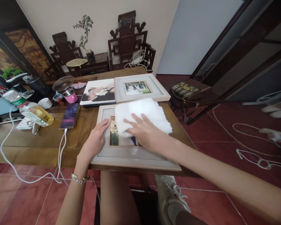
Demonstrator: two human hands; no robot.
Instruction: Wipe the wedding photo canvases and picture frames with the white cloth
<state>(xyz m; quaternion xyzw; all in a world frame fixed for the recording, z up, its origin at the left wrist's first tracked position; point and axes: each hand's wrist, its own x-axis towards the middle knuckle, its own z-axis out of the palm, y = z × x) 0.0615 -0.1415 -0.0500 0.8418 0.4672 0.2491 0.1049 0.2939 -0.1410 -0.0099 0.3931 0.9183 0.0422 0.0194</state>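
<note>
A framed photo (121, 156) lies flat at the near edge of the wooden table (37, 140). A white fluffy cloth (142, 114) covers its upper right part. My right hand (146, 132) lies flat on the cloth's near edge, fingers stretched out over the glass. My left hand (95, 140) rests on the frame's left side, fingers lying flat and holding it still. A second framed photo (140, 87) and a frameless print (99, 92) lie side by side just behind.
On the table's left are a pink mug (70, 96), a tipped bottle (35, 112), a white cup (45, 103), a charging phone (70, 116) and white cables (61, 150). Carved chairs (128, 43) stand by the wall. A stool with a cushion (189, 90) is right. My legs are below.
</note>
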